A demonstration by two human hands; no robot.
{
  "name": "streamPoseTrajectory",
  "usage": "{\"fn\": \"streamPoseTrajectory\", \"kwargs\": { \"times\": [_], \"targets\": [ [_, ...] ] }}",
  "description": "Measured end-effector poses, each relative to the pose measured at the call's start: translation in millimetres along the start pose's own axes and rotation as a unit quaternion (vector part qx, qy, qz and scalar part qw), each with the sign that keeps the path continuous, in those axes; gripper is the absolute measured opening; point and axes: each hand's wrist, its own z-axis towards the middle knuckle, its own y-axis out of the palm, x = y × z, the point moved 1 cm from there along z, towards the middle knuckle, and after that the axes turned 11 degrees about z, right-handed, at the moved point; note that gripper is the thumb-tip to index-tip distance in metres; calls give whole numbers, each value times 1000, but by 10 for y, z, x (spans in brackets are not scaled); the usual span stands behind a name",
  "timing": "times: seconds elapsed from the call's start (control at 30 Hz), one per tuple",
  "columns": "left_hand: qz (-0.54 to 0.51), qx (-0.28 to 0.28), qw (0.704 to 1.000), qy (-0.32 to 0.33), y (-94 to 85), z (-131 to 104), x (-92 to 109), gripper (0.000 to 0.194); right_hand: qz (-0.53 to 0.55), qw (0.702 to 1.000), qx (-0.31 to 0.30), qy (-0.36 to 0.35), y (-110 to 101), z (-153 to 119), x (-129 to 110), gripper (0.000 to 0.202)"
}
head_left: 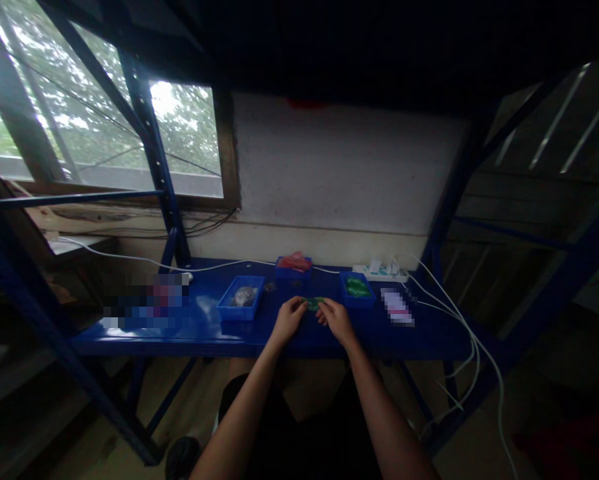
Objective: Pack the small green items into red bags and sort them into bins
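Observation:
Between my two hands, just above the blue table [299, 340], is a small green plastic packet [313, 305]. My left hand [291, 316] pinches its left end with thumb and fingers. At the opposite end, my right hand [334, 317] is closed on it the same way. What the packet contains is too small to make out. To the left of my hands stands a blue bin [221, 312] holding grey-silver contents [243, 297]. Another blue bin [357, 303], with green packets [358, 287] inside, sits to the right.
Behind my hands, a third blue bin [293, 273] holds red plastic pieces [294, 261]. A white power strip [374, 273] with cables lies at the back right. Blue rack posts [154, 153] frame both sides, and a shelf hangs overhead. Blurred-out items [149, 303] lie at left.

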Motion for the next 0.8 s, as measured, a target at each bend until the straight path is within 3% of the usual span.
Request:
{"fn": "streamPoseTrajectory", "kwargs": {
  "times": [0.13, 0.33, 0.53, 0.8],
  "targets": [
    [-10, 39, 999, -24, -1, 17, -38, 18, 30, 999, 28, -15, -8, 7, -33, 35],
    [-81, -10, 994, -66, -13, -5, 19, 28, 44, 999, 27, -11, 2, -2, -82, 31],
    [-96, -1, 992, -87, 12, 0, 19, 36, 13, 1000, 14, -17, -12, -5, -29, 16],
    [-57, -40, 997, -41, 19, -5, 6, 26, -3, 1000, 13, -12, -21, 31, 60, 14]
  ]
}}
